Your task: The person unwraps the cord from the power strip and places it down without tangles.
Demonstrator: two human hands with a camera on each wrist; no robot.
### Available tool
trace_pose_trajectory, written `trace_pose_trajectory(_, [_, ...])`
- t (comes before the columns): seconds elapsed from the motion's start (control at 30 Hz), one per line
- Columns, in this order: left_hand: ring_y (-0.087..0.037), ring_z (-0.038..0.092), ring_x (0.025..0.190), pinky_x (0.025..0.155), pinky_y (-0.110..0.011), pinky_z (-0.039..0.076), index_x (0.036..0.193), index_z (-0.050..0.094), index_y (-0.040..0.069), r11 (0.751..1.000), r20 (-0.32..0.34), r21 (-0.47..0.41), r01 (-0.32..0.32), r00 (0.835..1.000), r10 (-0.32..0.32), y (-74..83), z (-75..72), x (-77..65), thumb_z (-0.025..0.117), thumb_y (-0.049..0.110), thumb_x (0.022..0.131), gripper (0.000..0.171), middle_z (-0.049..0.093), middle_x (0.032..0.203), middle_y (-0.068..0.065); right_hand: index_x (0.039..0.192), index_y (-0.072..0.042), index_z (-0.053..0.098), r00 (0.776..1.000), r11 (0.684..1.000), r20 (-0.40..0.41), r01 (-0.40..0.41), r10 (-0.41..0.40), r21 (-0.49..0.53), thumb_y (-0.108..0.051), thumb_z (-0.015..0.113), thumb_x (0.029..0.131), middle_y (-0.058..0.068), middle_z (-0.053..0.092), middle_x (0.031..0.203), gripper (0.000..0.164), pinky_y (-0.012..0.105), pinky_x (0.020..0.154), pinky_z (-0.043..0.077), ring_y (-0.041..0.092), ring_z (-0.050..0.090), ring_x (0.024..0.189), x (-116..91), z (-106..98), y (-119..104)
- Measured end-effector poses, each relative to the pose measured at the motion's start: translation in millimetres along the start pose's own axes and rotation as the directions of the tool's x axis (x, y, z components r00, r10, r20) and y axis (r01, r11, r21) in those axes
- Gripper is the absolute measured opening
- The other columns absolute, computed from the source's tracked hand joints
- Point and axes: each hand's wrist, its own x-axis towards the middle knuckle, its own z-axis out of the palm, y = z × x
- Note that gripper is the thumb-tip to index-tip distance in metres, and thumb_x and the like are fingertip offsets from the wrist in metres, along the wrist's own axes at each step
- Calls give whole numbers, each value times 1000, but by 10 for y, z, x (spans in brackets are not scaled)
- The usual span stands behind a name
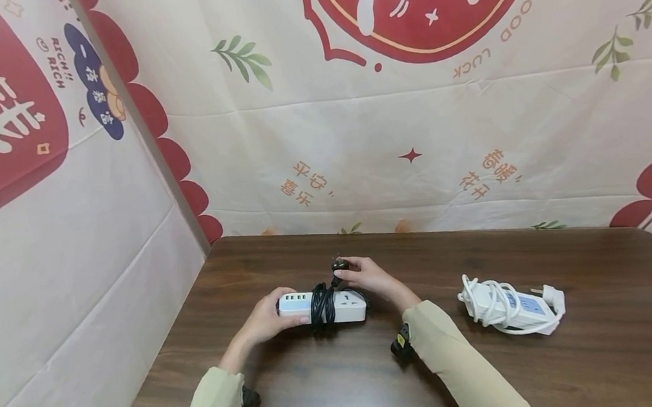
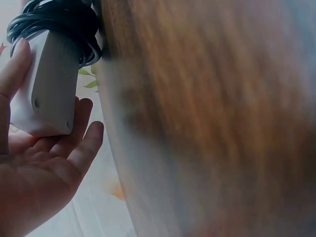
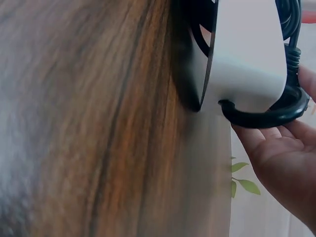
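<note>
A white power strip (image 1: 349,306) with a black cord (image 1: 322,304) wound round its middle is held over the front half of the brown table. My left hand (image 1: 268,316) grips its left end, thumb along the near side and fingers behind, as the left wrist view also shows. My right hand (image 1: 372,278) pinches the black plug (image 1: 340,267) at the cord's end, just above and behind the strip. In the right wrist view the black cord (image 3: 266,118) leaves the strip's end and curves up towards the plug side.
On the right of the table (image 1: 617,333) lies a second power strip (image 1: 515,306), white with blue socket panels, its white cord wrapped round it and its white plug (image 1: 554,298) at the right end. Printed cloth (image 1: 384,134) hangs behind the table and on the left.
</note>
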Motion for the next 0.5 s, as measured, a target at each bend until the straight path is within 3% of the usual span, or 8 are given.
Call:
trace_pose_trajectory(0.27, [-17, 54, 82, 71, -32, 45, 110, 56, 7, 999, -42, -41, -10, 999, 8, 41, -10, -24, 81, 25, 66, 54, 60, 94, -6, 131, 6, 41, 999, 1000, -34, 14, -14, 2, -17, 58, 89, 24, 51, 124, 50, 36, 87, 46, 30, 54, 109, -59, -53, -81])
trace_pose_trajectory(0.5, [-16, 54, 80, 70, -31, 44, 107, 58, 9, 996, -75, -90, 3, 997, -10, 74, -5, -60, 83, 23, 64, 51, 60, 91, -3, 130, 9, 40, 996, 996, -31, 80, -81, -28, -13, 59, 89, 27, 52, 122, 51, 39, 87, 46, 30, 58, 104, -176, -92, -205])
